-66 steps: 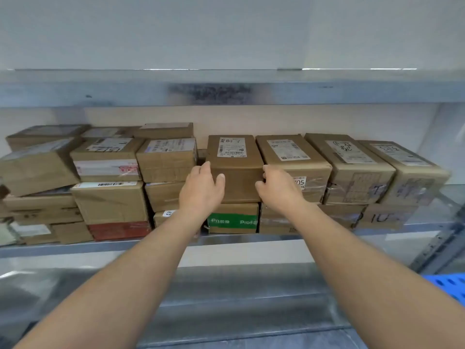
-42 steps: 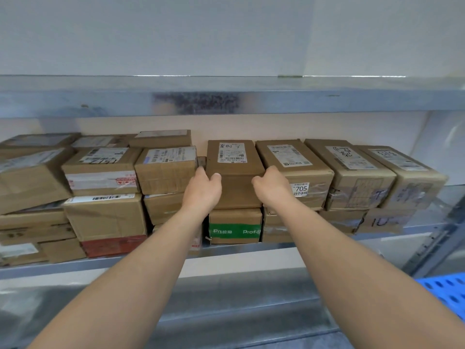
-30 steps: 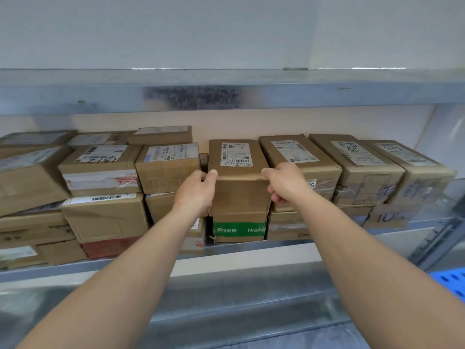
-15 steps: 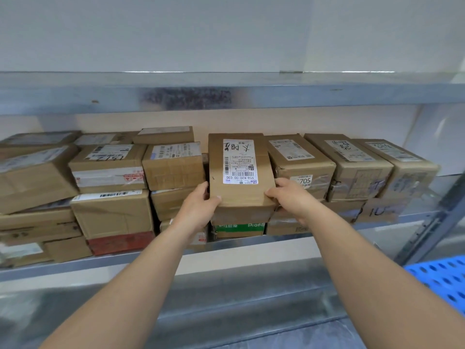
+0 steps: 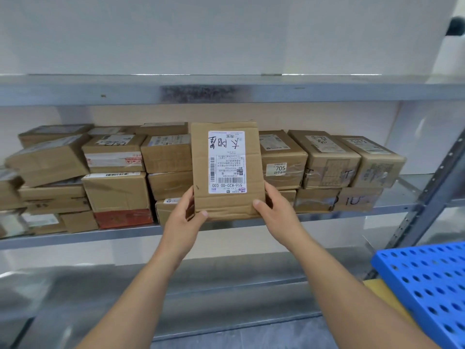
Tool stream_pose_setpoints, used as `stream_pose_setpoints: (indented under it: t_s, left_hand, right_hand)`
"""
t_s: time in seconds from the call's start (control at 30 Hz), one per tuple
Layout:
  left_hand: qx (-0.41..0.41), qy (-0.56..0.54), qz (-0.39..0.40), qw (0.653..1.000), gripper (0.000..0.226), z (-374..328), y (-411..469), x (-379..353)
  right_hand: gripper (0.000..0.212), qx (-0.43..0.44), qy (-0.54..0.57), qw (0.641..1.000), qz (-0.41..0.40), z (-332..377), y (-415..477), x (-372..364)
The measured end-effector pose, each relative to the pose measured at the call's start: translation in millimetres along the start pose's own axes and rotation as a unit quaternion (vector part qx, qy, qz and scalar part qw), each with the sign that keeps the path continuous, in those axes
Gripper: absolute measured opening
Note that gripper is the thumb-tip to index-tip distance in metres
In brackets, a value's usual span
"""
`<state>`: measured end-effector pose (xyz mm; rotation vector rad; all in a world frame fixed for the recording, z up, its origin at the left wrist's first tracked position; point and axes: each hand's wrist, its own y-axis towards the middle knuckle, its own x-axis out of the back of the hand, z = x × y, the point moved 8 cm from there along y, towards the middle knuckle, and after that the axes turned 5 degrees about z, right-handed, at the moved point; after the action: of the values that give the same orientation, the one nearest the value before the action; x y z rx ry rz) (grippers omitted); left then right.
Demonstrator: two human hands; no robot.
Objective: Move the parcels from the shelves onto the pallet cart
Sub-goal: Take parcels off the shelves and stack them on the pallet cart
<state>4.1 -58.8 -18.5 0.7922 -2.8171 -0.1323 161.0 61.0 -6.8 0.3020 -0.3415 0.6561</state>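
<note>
Two grips, left hand (image 5: 185, 219) and right hand (image 5: 276, 212), round a creased, boxy cardboard parcel (image 5: 226, 161)

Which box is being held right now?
The box with the big white label, tipped up facing the camera, gripped at its lower corners by the left hand and right hand. The other boxes lie stacked on the shelf.

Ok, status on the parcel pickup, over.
Left hand and right hand grip the labelled parcel at its lower corners. Parcel held upright, label facing camera, in front of the shelved parcels. Blue pallet cart lower right; path looks open.
</note>
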Motion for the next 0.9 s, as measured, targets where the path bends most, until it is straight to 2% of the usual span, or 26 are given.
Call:
stream_pose_setpoints:
  t_s: [0.13, 0.27, 0.47, 0.73, 0.9]
  left_hand:
    - [-0.018, -0.007, -0.001, 1.000, 0.059, -4.8, -30.6, -17.8]
    - [-0.032, -0.012, 0.005, 0.999, 0.059, -11.6, -49.6, -39.5]
    - [-0.046, -0.002, 0.048, 0.998, 0.061, -16.2, -62.6, -82.3]
    - [-0.059, -0.012, 0.156, 0.986, 0.069, -24.9, -68.7, -179.4]
    - [-0.064, -0.013, 0.235, 0.970, 0.073, -29.5, -62.2, -250.2]
  right_hand:
    - [0.047, 0.020, 0.004, 1.000, -0.017, -6.1, -36.6, 12.0]
    - [0.043, 0.030, -0.015, 0.999, -0.043, -16.5, -65.4, 30.0]
    - [0.050, 0.025, -0.046, 0.994, -0.091, -39.1, -101.2, 70.1]
    - [0.078, -0.027, -0.054, 0.982, -0.181, -85.0, -158.0, 141.9]
    - [0.065, -0.059, -0.056, 0.967, -0.240, -109.5, -193.6, 192.7]
